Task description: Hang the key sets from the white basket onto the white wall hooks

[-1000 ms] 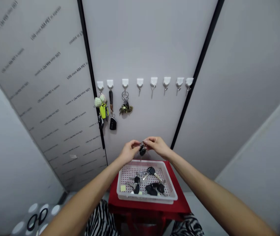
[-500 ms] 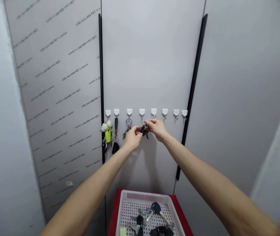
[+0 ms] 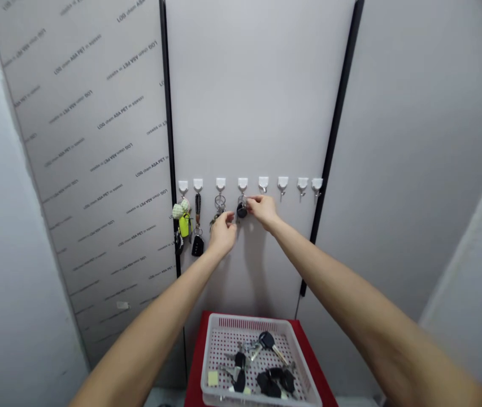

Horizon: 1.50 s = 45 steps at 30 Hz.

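Observation:
A small bunch of keys (image 3: 241, 211) with black heads is at the fourth white hook (image 3: 243, 183) from the left. Its ring is pinched between the thumb and fingers of my right hand (image 3: 264, 210), just under that hook; whether the ring sits fully on the hook is too small to tell. My left hand (image 3: 222, 233) is just left of these keys, fingers bent and a little apart, holding nothing I can see. Behind its fingertips, another key bunch (image 3: 219, 206) hangs from the third hook, partly hidden.
Left of my hands hang a black car key (image 3: 198, 245) on a braided strap and a yellow-green key holder (image 3: 185, 225). More white hooks (image 3: 283, 183) run to the right. Below, a white perforated basket (image 3: 249, 322) with several keys stands on a red surface (image 3: 308, 350).
My right hand has raised the keys up to the fourth hook. The left hand has come off them and moved slightly left. The view has tilted down, showing more of the basket.

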Motion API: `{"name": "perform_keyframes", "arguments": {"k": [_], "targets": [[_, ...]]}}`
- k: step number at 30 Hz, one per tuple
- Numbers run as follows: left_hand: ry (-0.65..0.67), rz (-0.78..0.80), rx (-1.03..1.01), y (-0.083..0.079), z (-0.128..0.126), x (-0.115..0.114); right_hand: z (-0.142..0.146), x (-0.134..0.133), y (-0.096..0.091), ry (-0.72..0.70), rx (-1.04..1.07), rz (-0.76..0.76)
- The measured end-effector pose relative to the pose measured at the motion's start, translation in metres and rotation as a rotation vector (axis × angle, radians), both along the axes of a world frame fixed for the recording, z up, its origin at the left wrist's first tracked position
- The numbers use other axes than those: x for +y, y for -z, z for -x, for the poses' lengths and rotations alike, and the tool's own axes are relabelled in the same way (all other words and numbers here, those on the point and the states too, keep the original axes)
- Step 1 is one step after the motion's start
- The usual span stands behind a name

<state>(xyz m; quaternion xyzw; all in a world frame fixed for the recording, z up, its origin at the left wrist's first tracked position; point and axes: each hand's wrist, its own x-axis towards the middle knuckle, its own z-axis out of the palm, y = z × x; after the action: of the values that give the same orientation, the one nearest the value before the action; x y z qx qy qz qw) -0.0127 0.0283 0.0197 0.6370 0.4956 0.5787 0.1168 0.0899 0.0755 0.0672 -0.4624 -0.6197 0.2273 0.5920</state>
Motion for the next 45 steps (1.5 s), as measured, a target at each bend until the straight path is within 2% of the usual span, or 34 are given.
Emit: {"name": "perform_keyframes", "arguments": {"k": [2,4,7,10,12,14,17,21,23,31,33,35,39,43,45], "targets": [[0.038,0.031,-0.003,0.022,-0.001,-0.009,-0.012,-0.008,0.023,0.078,-0.131,-0.078],[0.088,0.117,0.024,0.054,-0.002,-0.018,-0.026,-0.021,0.06,0.056,-0.261,-0.062],[0.187,0.3,0.161,0.113,0.001,-0.034,-0.043,-0.051,0.135,-0.119,-0.403,0.112],[0.302,0.44,0.404,0.168,0.009,-0.049,-0.054,-0.084,0.208,-0.273,-0.542,0.279],[0.329,0.484,0.591,0.191,0.015,-0.057,-0.059,-0.099,0.241,-0.304,-0.701,0.284],[0.34,0.494,0.762,0.202,0.019,-0.063,-0.061,-0.107,0.258,-0.264,-0.841,0.223],[0.35,0.492,0.94,0.204,0.02,-0.069,-0.056,-0.11,0.261,-0.224,-0.924,0.161],[0.319,0.495,1.044,0.202,0.017,-0.072,-0.041,-0.111,0.257,-0.435,-1.021,0.177],[0.305,0.475,1.051,0.203,0.016,-0.073,-0.034,-0.111,0.257,-0.506,-1.052,0.2],[0.274,0.497,0.966,0.205,0.015,-0.077,-0.025,-0.108,0.261,-0.576,-0.992,0.174],[0.288,0.508,0.858,0.205,0.017,-0.075,-0.027,-0.106,0.257,-0.554,-0.888,0.175],[0.32,0.515,0.664,0.204,0.02,-0.071,-0.03,-0.102,0.248,-0.488,-0.756,0.216],[0.431,0.537,0.217,0.194,0.02,-0.063,-0.037,-0.093,0.221,-0.393,-0.556,0.396],[0.546,0.598,-0.122,0.179,0.008,-0.061,-0.038,-0.088,0.198,-0.413,-0.333,0.558],[0.588,0.587,-0.19,0.169,0.002,-0.06,-0.037,-0.086,0.187,-0.434,-0.232,0.585]]}}
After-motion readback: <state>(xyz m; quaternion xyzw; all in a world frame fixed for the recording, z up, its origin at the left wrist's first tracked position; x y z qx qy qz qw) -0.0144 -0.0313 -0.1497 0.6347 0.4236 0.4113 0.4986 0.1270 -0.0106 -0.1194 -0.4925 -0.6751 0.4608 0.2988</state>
